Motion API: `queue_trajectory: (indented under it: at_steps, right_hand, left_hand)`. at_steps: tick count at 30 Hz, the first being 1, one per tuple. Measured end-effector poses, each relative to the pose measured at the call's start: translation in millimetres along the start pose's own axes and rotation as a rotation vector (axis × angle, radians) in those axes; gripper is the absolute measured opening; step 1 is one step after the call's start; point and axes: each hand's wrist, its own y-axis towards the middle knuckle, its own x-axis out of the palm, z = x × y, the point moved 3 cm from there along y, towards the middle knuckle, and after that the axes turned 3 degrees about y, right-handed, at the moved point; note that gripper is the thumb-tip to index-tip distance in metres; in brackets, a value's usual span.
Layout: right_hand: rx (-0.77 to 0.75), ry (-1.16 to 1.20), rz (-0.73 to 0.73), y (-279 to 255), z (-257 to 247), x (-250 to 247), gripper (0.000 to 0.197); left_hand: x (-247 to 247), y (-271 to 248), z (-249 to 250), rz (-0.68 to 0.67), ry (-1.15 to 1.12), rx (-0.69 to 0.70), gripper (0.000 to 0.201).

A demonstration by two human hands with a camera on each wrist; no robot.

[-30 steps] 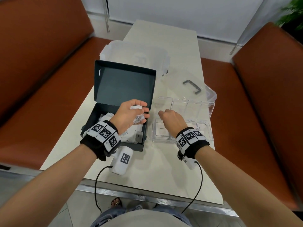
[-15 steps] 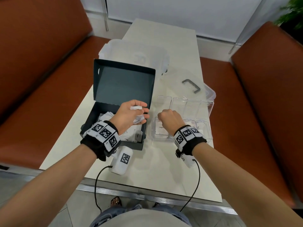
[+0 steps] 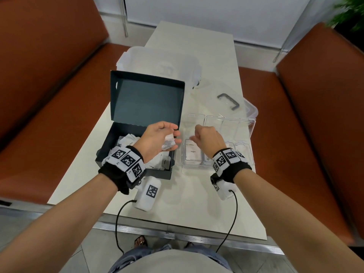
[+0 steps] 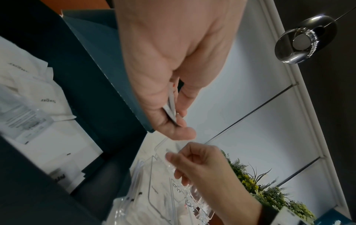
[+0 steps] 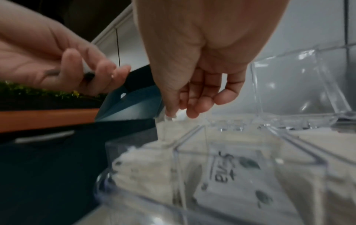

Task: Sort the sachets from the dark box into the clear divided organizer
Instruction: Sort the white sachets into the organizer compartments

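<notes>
The dark box (image 3: 120, 138) stands open on the table with white sachets (image 3: 128, 141) inside, one marked Sugar (image 4: 48, 100). Over its right wall my left hand (image 3: 175, 135) pinches a few sachets (image 3: 168, 142) between thumb and fingers; they show edge-on in the left wrist view (image 4: 171, 106). My right hand (image 3: 194, 134) hovers over the left part of the clear divided organizer (image 3: 246, 123), its fingers (image 5: 192, 106) loosely curled and holding nothing. A Sugar sachet (image 3: 193, 152) lies in the front left compartment, and another printed sachet (image 5: 227, 169) lies in the compartment beside it.
The organizer's clear lid with a dark handle (image 3: 228, 101) lies behind it. A translucent white container (image 3: 159, 66) stands behind the box. A white tagged pack (image 3: 147, 194) with a cable lies near the table's front edge. Brown benches (image 3: 49, 95) flank the table.
Both hands stay almost where they were. The left hand keeps its hold on the sachets, and the right hand's fingers have lifted slightly over the organizer.
</notes>
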Motion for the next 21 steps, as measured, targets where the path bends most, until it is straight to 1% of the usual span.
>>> queue_trajectory:
  at_steps: [4, 6, 9, 11, 14, 16, 17, 21]
  right_hand:
    - [0.040, 0.271, 0.136, -4, 6, -16, 0.024]
    - [0.031, 0.365, 0.195, -9, 2, -25, 0.024]
    - [0.002, 0.455, 0.189, -21, -9, -32, 0.015]
    - [0.012, 0.529, 0.167, -26, -15, -32, 0.009]
    - [0.042, 0.585, 0.139, -29, -18, -32, 0.018]
    - [0.054, 0.597, 0.108, -28, -18, -32, 0.023]
    - [0.064, 0.609, 0.102, -28, -17, -32, 0.022]
    - [0.123, 0.721, 0.096, -29, -9, -36, 0.005]
  left_hand:
    - [2, 1, -2, -0.034, -0.139, -0.083, 0.036]
    - [4, 1, -2, -0.068, -0.177, -0.096, 0.045]
    - [9, 3, -1, -0.124, -0.198, -0.078, 0.053]
    - [11, 3, 0, -0.166, -0.190, -0.054, 0.056]
    - [15, 2, 0, -0.234, -0.111, -0.015, 0.058]
    - [18, 0, 0, -0.256, -0.048, 0.014, 0.056]
    - [18, 0, 0, -0.257, -0.026, 0.028, 0.054]
    - [20, 1, 0, -0.237, 0.043, 0.071, 0.038]
